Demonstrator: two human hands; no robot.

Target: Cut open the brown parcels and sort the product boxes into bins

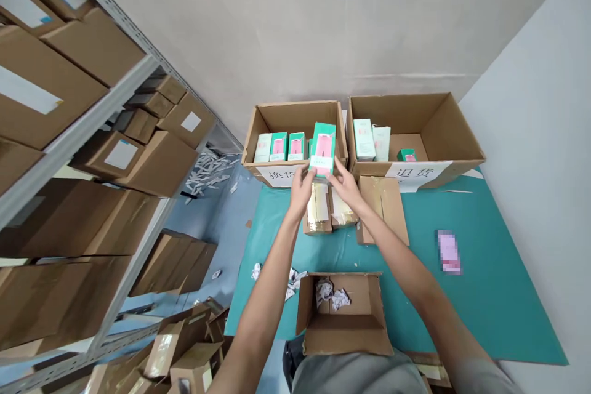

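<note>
Between my two hands I hold a green and pink product box (324, 146) upright, at the front right of the left carton. My left hand (302, 188) grips its lower left edge, and my right hand (345, 184) grips its lower right edge. Inside the left carton (295, 109) stand several similar boxes, among them a green and pink one (297, 146). The right carton (438, 129) contains two pale boxes (364, 140) and a green box (407, 155). Below my hands lie small taped cardboard boxes (317, 209).
Nearest my body, an open carton (341, 341) contains crumpled paper (340, 300). A flat brown box (383, 209) and a blurred pink item (449, 252) lie on the green table (498, 283). Shelves of cartons (60, 209) line the left side. More cartons (184, 345) are piled below.
</note>
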